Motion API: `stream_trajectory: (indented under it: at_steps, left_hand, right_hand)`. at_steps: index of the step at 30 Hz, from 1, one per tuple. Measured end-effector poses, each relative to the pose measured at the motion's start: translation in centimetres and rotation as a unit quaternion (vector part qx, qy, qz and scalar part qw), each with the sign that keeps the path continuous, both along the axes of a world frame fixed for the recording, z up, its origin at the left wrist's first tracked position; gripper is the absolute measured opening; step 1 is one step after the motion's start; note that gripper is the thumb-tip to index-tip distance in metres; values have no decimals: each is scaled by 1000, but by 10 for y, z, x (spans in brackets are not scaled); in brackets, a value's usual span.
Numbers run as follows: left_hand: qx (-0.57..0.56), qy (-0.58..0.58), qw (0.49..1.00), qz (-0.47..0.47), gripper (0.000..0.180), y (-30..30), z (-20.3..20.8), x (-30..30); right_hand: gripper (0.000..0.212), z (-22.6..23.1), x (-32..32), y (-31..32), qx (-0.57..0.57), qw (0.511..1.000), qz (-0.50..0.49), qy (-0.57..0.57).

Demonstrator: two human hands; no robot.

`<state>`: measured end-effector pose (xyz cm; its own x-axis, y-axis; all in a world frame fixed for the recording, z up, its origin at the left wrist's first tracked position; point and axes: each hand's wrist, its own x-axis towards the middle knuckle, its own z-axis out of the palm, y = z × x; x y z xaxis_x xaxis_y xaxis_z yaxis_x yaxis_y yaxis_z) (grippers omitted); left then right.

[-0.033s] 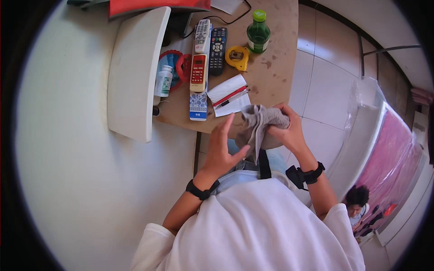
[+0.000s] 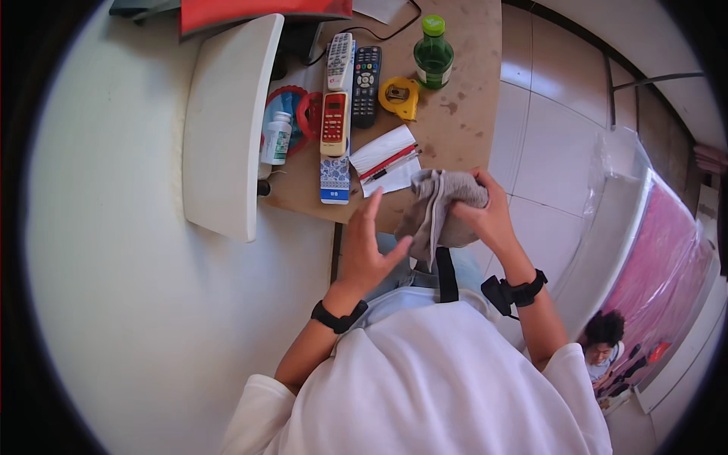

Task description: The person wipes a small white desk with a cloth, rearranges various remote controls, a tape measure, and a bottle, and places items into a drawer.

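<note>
A folded grey-brown cloth [image 2: 438,214], towel-like in its weave, is held up just off the table's near edge, in front of my body. My right hand [image 2: 494,216] grips it from the right, thumb on the near face and the other fingers behind it, partly hidden. Its folded layers hang loosely toward the left. Beside it, my left hand [image 2: 368,254] is open, thumb and fingers spread apart, with a small gap to the cloth. Each wrist wears a black strap.
On the brown table [image 2: 474,129] lie a white remote [image 2: 339,61], a red-faced remote [image 2: 334,121], a black remote [image 2: 366,83], a yellow tape measure [image 2: 400,97], pens on tissue [image 2: 390,161] and a green bottle [image 2: 434,64]. A white bottle [image 2: 278,140] stands left. A person [image 2: 603,349] appears lower right.
The cloth's top, rolled-looking before, now shows as a broader, flatter fold in my right hand. My left hand stays open and has barely shifted.
</note>
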<state>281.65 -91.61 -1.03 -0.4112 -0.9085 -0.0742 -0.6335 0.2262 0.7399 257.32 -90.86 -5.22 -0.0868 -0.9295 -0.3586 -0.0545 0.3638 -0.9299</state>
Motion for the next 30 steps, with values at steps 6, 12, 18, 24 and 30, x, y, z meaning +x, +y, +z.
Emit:
stream_trajectory:
  at_steps: [6,12,18,24,30]
  left_hand:
    - [-182,-226,941,177,69,-94,-77,90]
    - [-200,-289,904,244,62,-174,-111,157]
    - [-154,-291,912,244,56,-178,-111,147]
    - [-45,133,932,336,43,-164,-125,143]
    - [-23,-19,957,287,52,-202,-127,168]
  right_hand:
    - [69,-29,6,-32,77,950,-7,303]
    - [66,-14,31,-41,-53,802,-9,595]
    - [49,1,63,-72,-225,887,71,396]
    - [48,-40,166,-132,-207,968,131,62]
    - [51,-64,245,-173,-263,945,139,136]
